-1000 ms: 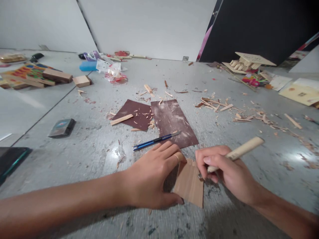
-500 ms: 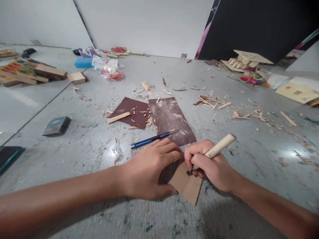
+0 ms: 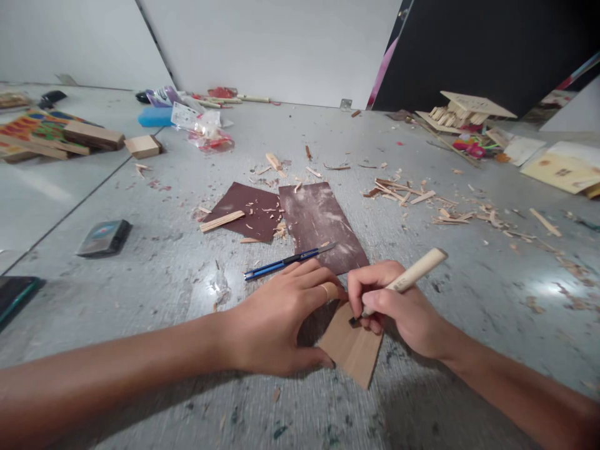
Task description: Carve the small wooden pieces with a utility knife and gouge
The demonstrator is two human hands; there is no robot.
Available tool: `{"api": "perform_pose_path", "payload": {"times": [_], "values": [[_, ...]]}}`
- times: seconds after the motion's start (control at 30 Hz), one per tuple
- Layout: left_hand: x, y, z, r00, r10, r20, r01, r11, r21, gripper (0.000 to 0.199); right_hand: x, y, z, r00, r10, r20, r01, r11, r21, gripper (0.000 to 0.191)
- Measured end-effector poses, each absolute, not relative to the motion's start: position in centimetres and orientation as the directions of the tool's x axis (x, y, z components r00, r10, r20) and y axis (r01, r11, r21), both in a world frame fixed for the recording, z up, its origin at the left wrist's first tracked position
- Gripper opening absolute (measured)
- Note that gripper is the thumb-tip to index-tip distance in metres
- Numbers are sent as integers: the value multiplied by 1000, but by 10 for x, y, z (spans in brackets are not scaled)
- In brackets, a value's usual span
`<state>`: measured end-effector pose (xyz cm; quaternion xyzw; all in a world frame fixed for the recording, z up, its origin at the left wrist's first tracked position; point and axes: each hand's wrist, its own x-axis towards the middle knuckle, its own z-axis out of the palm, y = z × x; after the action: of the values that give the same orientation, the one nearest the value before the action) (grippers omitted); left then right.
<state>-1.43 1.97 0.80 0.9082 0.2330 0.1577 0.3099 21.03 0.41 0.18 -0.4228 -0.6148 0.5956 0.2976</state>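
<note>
A thin, light-brown wooden piece (image 3: 354,353) lies on the grey table near the front. My left hand (image 3: 285,319), with a ring on one finger, rests at its left side; the thumb touches its left edge and the fingertips reach its far end. My right hand (image 3: 398,306) grips a carving tool (image 3: 415,270) with a pale wooden handle, its dark metal tip low over the wooden piece. Beyond my left hand, a blue utility knife (image 3: 281,265) lies with its blade on a dusty brown sandpaper sheet (image 3: 323,219).
A second sandpaper sheet (image 3: 248,209) bears shavings and a wood strip (image 3: 222,221). More wood shavings (image 3: 403,190) are scattered to the right. A small dark box (image 3: 104,239) and a phone-like object (image 3: 17,297) lie left. Wooden blocks (image 3: 143,147) stand farther back.
The carving tool's tip has shifted very slightly left over the wooden piece, with my right hand still around the handle. My left hand has hardly moved.
</note>
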Motion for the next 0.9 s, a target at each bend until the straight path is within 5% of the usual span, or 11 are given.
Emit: {"api": "perform_pose_path", "payload": {"times": [0.13, 0.27, 0.47, 0.7, 0.9], "values": [[-15, 20, 8, 842, 524, 129, 344, -704, 622, 57, 219, 6, 4, -473, 875, -99, 14, -105, -994, 21], [-14, 14, 10, 786, 612, 91, 481, -697, 532, 65, 222, 6, 10, -296, 954, -49, -92, -80, -993, 28], [-12, 4, 14, 731, 663, 162, 529, -701, 478, 83, 223, 4, 9, -160, 972, 174, 71, 187, -980, 66], [-15, 13, 14, 802, 592, 84, 453, -694, 560, 84, 228, 2, 9, -306, 943, 129, -7, 133, -991, 39], [-14, 14, 9, 770, 629, 110, 468, -673, 574, 85, 226, 0, 11, -338, 938, 73, -43, 62, -997, 48]]}}
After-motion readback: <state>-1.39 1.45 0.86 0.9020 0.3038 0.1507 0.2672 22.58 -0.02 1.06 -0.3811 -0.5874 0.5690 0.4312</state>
